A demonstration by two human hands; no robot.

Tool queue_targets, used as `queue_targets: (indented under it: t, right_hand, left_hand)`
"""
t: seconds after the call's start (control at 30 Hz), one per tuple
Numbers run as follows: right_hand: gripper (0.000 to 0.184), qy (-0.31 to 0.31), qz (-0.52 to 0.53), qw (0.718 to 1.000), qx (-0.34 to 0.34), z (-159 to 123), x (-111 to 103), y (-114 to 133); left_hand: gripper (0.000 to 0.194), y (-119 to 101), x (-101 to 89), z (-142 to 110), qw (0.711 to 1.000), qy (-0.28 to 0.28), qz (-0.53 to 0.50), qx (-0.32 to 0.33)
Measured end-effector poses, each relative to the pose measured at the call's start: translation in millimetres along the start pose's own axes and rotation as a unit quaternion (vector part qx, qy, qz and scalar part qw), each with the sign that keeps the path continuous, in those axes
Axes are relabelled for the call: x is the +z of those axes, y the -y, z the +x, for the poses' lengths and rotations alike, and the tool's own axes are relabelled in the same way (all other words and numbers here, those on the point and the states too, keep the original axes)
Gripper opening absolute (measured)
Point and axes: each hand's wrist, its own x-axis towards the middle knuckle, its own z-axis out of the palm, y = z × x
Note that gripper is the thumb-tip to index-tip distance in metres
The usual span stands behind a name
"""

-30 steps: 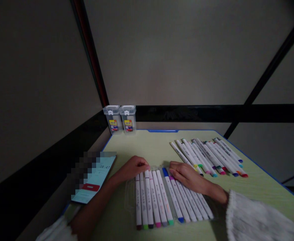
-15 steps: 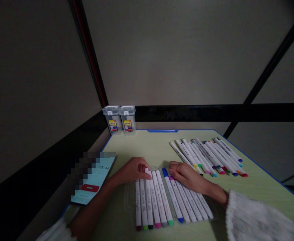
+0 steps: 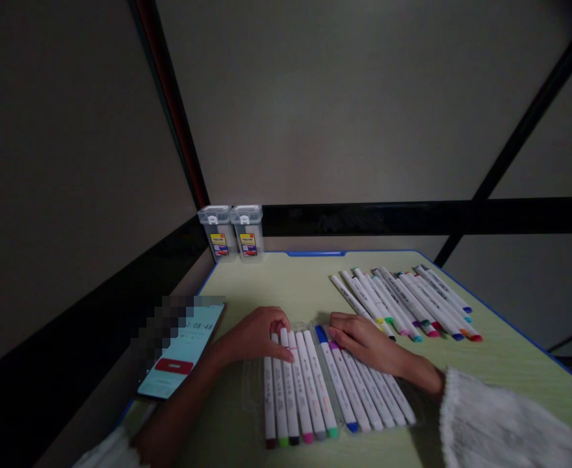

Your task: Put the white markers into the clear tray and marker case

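Note:
White markers with coloured ends lie side by side in a clear plastic case [image 3: 253,383], in two slanted groups. My left hand [image 3: 261,333] curls over the top ends of the left group [image 3: 296,396], its thumb and fingers closed about the white marker with a black end [image 3: 290,403]. Which fingertips touch it is partly hidden. My right hand [image 3: 366,344] is closed at the upper edge of the case, resting over the tops of the right group [image 3: 364,396]. Its fingertips are hidden, but it appears to hold the case there.
More loose markers [image 3: 407,302] lie in a heap at the back right of the table [image 3: 286,286]. Two clear lidded boxes [image 3: 232,237] with yellow labels stand at the far left corner. A phone [image 3: 183,351] with a lit screen lies at the left edge, by my left forearm.
My left hand's thumb has come down over the marker tops from the case's upper edge, and the tops have shifted slightly. My right hand has stayed in place.

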Motion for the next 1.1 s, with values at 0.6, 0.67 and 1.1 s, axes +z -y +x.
queue_targets:
  t: [0.6,0.67,1.1]
  right_hand:
    - [0.033,0.003,0.007,1.0,0.008,0.1,-1.1,2.0]
    - [0.033,0.003,0.004,1.0,0.007,0.0,-1.5,2.2]
    - [0.032,0.0,0.001,1.0,0.001,-0.2,-0.4,0.8]
  left_hand:
    - [0.041,1.2,0.3,-1.2,0.999,0.012,0.031,-0.007]
    - [0.041,1.5,0.5,-1.5,0.999,0.011,0.038,-0.005]
    - [0.04,0.5,-0.2,-2.3,0.999,0.015,0.05,0.006]
